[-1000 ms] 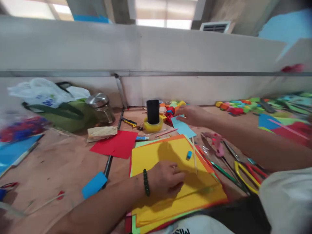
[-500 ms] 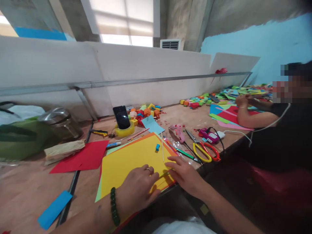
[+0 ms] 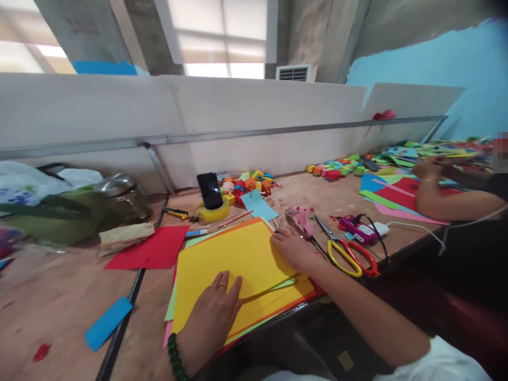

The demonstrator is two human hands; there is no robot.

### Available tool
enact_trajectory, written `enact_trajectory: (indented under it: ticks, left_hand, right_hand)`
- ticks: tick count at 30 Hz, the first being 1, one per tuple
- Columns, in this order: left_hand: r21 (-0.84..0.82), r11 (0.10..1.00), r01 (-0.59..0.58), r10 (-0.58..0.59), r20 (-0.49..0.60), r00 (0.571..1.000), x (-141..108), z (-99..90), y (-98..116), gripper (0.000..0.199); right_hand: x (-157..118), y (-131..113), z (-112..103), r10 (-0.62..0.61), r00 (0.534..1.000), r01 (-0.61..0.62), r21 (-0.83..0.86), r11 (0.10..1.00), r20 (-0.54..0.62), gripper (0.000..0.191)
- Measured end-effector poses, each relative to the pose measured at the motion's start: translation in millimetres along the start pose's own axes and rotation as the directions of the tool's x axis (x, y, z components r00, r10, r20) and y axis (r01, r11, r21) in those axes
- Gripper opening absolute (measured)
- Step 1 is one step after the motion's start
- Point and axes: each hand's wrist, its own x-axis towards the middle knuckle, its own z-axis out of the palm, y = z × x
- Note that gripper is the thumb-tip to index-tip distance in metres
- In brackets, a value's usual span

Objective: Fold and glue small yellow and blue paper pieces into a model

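Observation:
A stack of coloured paper with a yellow sheet [image 3: 226, 254] on top lies at the table's front edge. My left hand [image 3: 214, 309], with a ring and a green bead bracelet, rests on the lower left of the yellow paper, fingers spread. My right hand [image 3: 291, 248] reaches across the sheet's right side, its fingers near the upper right corner; whether it grips anything there is hidden. Another yellow sheet [image 3: 273, 307] shows below the front edge of the top one. Right of the stack are scissors [image 3: 345, 254] and a pink glue gun [image 3: 304, 221].
Behind the stack, a phone [image 3: 210, 190] leans on a tape roll [image 3: 214, 211] near small paper cubes [image 3: 250, 185]. Red paper [image 3: 151, 248], a jar [image 3: 125, 198] and a green bag [image 3: 59, 217] are left. A person's arm [image 3: 456, 203] is at right.
My left hand has opened onto the paper and my right hand has moved up towards the corner. The small blue piece and thin stick on the yellow sheet no longer show. The view has shifted.

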Motion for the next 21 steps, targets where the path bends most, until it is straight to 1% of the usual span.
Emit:
enact_trajectory:
  ticks: [2,4,5,8,10,11,12,14,15,17,18,20,21]
  left_hand:
    - [-0.019,1.000,0.017,-0.017,0.000,1.000,-3.0,0.2,-0.2,0.040]
    - [-0.027,0.999,0.044,-0.043,0.022,0.999,-5.4,-2.0,1.0,0.045]
    - [-0.031,0.998,0.059,-0.058,0.033,0.998,-6.5,-3.4,1.9,0.047]
    - [-0.085,0.992,0.093,-0.093,0.007,0.996,-9.7,-6.5,4.7,0.047]
    - [-0.116,0.988,0.101,-0.105,-0.028,0.994,-12.0,-8.2,6.3,0.047]
    - [-0.121,0.988,0.100,-0.106,-0.039,0.994,-13.2,-9.2,6.9,0.047]
    - [-0.122,0.988,0.095,-0.101,-0.042,0.994,-14.4,-10.3,7.4,0.048]
    - [-0.127,0.988,0.083,-0.088,-0.038,0.995,-17.0,-12.8,7.7,0.049]
    - [-0.133,0.988,0.081,-0.087,-0.035,0.996,-18.5,-13.7,7.7,0.049]
    - [-0.148,0.985,0.094,-0.100,-0.035,0.994,-21.9,-13.6,8.7,0.050]
    - [-0.158,0.982,0.104,-0.112,-0.045,0.993,-23.6,-12.3,10.1,0.052]
    - [-0.199,0.974,0.106,-0.125,-0.083,0.989,-27.0,-7.8,15.9,0.056]
    - [-0.231,0.968,0.094,-0.122,-0.110,0.986,-28.4,-4.9,20.3,0.058]
  right_hand:
    - [-9.3,14.7,2.5,0.055,0.998,-0.054,0.032,0.998,-0.031,0.020]
    - [-18.7,24.9,1.8,0.142,0.987,-0.131,0.132,0.983,-0.074,0.020]
    - [-23.8,27.3,-0.6,0.159,0.983,-0.138,0.203,0.969,-0.093,0.022]
    - [-42.0,21.4,-15.6,0.122,0.985,-0.055,0.454,0.889,-0.120,0.032]
    - [-54.5,10.6,-26.8,0.057,0.996,-0.009,0.576,0.818,-0.065,0.050]
    - [-59.8,5.3,-30.8,0.048,0.998,-0.010,0.611,0.792,-0.046,0.055]
    - [-64.0,1.0,-33.2,0.047,0.998,-0.004,0.634,0.773,-0.051,0.049]
    - [-69.3,-4.5,-34.1,0.044,0.995,0.026,0.676,0.737,-0.085,0.023]
    - [-70.8,-6.1,-33.7,0.052,0.993,0.038,0.692,0.721,-0.109,0.014]
    - [-73.0,-10.3,-34.3,0.076,0.986,0.051,0.706,0.707,-0.147,0.015]
    - [-74.0,-14.3,-36.5,0.087,0.982,0.055,0.699,0.713,-0.165,0.016]
    - [-75.8,-28.4,-45.2,0.073,0.975,0.085,0.655,0.751,-0.211,0.016]
    - [-76.2,-38.2,-51.1,0.041,0.971,0.116,0.619,0.777,-0.234,0.016]
